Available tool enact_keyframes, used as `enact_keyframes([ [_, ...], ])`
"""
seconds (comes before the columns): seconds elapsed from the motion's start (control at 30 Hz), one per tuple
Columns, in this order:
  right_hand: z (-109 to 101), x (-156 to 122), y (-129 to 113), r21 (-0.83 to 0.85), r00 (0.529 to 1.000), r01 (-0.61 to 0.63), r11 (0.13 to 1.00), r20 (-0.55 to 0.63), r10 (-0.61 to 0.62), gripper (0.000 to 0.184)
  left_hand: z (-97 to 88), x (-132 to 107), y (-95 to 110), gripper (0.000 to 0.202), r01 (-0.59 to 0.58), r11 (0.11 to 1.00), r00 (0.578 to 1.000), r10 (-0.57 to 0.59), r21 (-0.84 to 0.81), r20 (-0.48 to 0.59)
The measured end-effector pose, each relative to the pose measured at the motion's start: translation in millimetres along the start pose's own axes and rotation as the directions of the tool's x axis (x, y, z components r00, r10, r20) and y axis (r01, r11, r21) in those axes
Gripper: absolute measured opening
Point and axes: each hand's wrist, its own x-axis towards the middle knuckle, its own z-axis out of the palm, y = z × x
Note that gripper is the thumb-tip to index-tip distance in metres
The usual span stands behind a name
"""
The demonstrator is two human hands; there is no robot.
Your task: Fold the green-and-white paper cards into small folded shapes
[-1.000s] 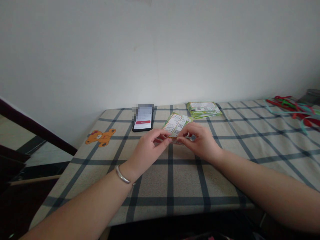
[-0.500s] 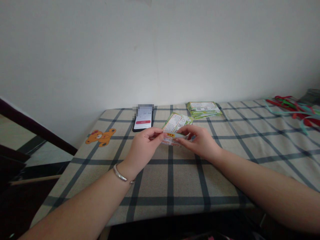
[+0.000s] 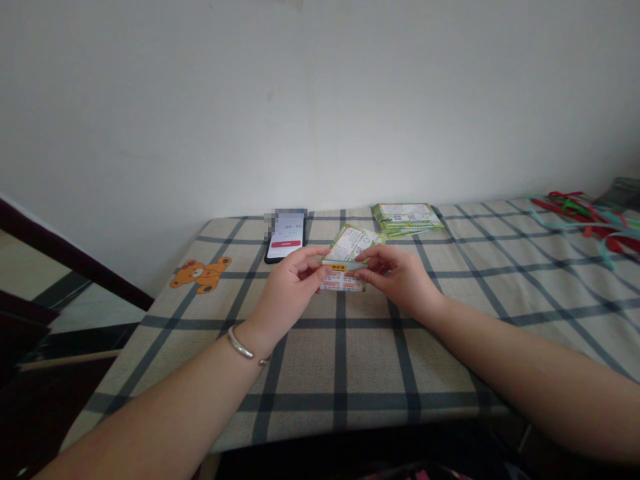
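Observation:
Between my two hands is a small printed card (image 3: 343,281), with a yellow label and red and dark print facing me. Its left side is pinched by my left hand (image 3: 296,280), thumb in front. My right hand (image 3: 397,272) grips the card's right side with thumb and fingers. Just behind it lie green and white printed cards (image 3: 350,241), partly hidden by the held card and my right fingers. A silver bracelet (image 3: 241,343) circles my left wrist.
A phone (image 3: 286,241) with a lit timer lies behind my left hand. Farther back sits a stack of green cards (image 3: 407,217). Coloured ribbons (image 3: 590,217) lie at the far right. A bear picture (image 3: 201,275) is on the checked tablecloth (image 3: 310,373) at left.
The held card has tipped so more of its printed face shows toward me. Both hands stay in nearly the same place.

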Motion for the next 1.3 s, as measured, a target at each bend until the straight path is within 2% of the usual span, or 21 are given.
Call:
enact_keyframes([
  [0.5, 3.5, 2.1, 7.2, 0.171, 0.996, -0.083, 0.982, -0.006, 0.086, 0.025, 0.9, -0.8, 5.0, 0.014, -0.001, 0.998, 1.0, 0.001, 0.062, -0.004],
  [0.63, 2.6, 3.1, 10.0, 0.139, 0.996, -0.089, 0.986, 0.001, 0.09, 0.022, -2.7, 1.4, 2.2, 0.015, 0.019, 0.992, 1.0, -0.021, 0.126, 0.014],
  [0.77, -1.1, 5.1, 11.3, 0.027, 0.993, -0.107, 0.994, 0.048, 0.106, 0.015, -7.8, 4.0, -1.3, 0.018, 0.029, 0.965, 0.998, -0.043, 0.259, 0.05],
  [0.93, -4.3, 7.2, 10.5, -0.128, 0.987, -0.11, 0.986, 0.106, 0.124, 0.01, -10.3, 7.0, -4.1, 0.015, -0.072, 0.887, 0.995, 0.031, 0.455, 0.098],
  [1.1, -2.0, 7.7, 7.8, -0.188, 0.979, -0.107, 0.976, 0.154, 0.137, 0.007, -11.1, 7.9, -10.4, 0.013, -0.208, 0.706, 0.977, 0.181, 0.677, 0.112],
  [1.2, -0.6, 8.6, 5.9, -0.301, 0.983, -0.045, 0.952, 0.159, 0.097, 0.006, -10.9, 7.6, -14.5, 0.011, -0.244, 0.629, 0.967, 0.22, 0.738, 0.131],
  [1.3, 0.1, 9.6, 5.3, -0.416, 0.988, 0.038, 0.909, 0.151, 0.027, 0.007, -10.5, 7.5, -16.9, 0.01, -0.251, 0.609, 0.965, 0.218, 0.752, 0.145],
])
